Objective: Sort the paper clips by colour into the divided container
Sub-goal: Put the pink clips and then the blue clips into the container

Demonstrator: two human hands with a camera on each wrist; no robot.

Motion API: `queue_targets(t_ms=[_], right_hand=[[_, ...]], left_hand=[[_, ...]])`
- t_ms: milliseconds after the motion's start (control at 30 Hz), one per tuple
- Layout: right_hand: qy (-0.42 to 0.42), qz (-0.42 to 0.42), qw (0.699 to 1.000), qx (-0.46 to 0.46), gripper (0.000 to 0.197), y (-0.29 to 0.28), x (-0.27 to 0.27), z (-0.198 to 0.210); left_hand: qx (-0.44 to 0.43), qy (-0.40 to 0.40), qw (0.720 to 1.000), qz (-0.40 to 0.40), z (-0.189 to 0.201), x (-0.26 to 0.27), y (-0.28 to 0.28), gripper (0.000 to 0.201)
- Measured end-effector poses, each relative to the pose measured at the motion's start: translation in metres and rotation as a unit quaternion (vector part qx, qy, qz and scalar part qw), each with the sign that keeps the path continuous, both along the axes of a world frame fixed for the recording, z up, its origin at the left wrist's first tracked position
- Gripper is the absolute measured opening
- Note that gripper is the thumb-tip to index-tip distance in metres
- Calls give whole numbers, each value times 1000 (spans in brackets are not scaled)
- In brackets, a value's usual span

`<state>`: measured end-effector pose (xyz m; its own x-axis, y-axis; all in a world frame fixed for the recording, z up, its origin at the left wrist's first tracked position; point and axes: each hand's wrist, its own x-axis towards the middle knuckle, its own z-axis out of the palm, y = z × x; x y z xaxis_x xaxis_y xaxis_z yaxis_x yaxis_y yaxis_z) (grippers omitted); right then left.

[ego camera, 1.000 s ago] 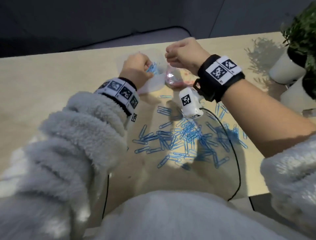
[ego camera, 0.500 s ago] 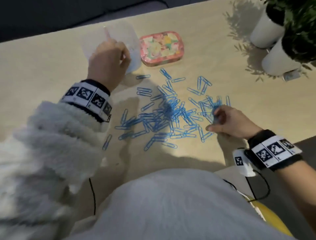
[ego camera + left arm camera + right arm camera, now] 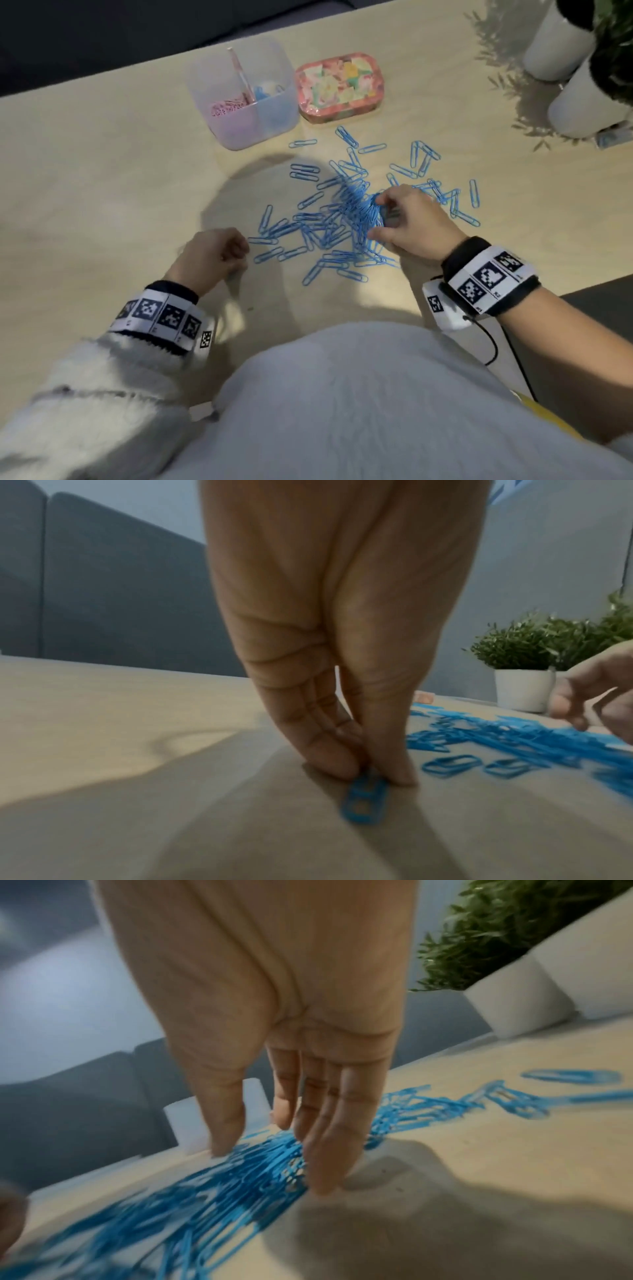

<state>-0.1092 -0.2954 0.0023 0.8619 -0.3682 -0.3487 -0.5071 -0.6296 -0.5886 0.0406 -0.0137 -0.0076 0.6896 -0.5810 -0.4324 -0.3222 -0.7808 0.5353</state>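
paper clips [image 3: 342,219], all blue, are spread on the table [image 3: 102,192] before the container [image 3: 239,137]. both hands were brought back from it; one clip [image 3: 365,803] is pinched by the left hand [image 3: 209,257], while straight fingers [image 3: 325,1150] of the right hand [image 3: 416,224] rake the heap.

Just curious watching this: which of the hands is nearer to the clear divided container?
Left, narrowly. The left hand sits below the divided container, at the pile's left edge, pinching a blue clip. The right hand is further right, on the pile.
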Motion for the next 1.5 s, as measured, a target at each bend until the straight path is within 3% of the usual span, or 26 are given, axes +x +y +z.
queue_targets(t_ms=[100, 167, 267, 400, 467, 633, 767, 833, 967, 1100, 1167, 1300, 1367, 1500], right_hand=[[83, 94, 987, -99, 98, 22, -6, 3], [76, 123, 981, -126, 106, 38, -5, -3], [44, 129, 983, -126, 91, 50, 8, -9], [40, 136, 982, -125, 59, 53, 23, -10], [22, 132, 983, -124, 44, 54, 26, -13], [-20, 175, 969, -171, 32, 57, 28, -20], [-62, 190, 969, -146, 28, 49, 28, -17], [-102, 150, 979, -94, 25, 40, 30, -14], [-68, 15, 998, 6, 21, 17, 45, -1], [-72, -43, 984, 155, 21, -3, 73, 23], [-86, -46, 980, 174, 22, -12, 94, 36], [-143, -48, 977, 153, 19, -26, 159, 49], [-157, -48, 980, 113, 12, -28, 191, 52], [-156, 11, 988, 2, 16, -17, 237, 53]], left_hand=[[-40, -4, 999, -6, -1, -10, -14, 11], [-58, -8, 998, -27, -2, -16, -30, 9], [-63, -34, 996, -57, -6, -24, -53, 11], [-22, -98, 989, -109, -5, -33, -68, 75], [19, -115, 984, -136, -6, -36, -70, 83], [-28, -138, 977, -157, -10, -30, -79, 33], [-27, -143, 975, -167, -6, -22, -83, 30], [-34, -141, 976, -165, -2, -18, -81, 27], [-57, -132, 980, -135, -1, -11, -75, 20], [-66, -121, 984, -111, -3, -8, -71, 22], [-74, -110, 986, -105, -3, -8, -69, 22], [-90, -117, 985, -91, -3, -9, -67, 23], [-104, -119, 985, -72, -2, -6, -65, 24], [-123, -124, 984, -35, 4, 2, -63, 19]])
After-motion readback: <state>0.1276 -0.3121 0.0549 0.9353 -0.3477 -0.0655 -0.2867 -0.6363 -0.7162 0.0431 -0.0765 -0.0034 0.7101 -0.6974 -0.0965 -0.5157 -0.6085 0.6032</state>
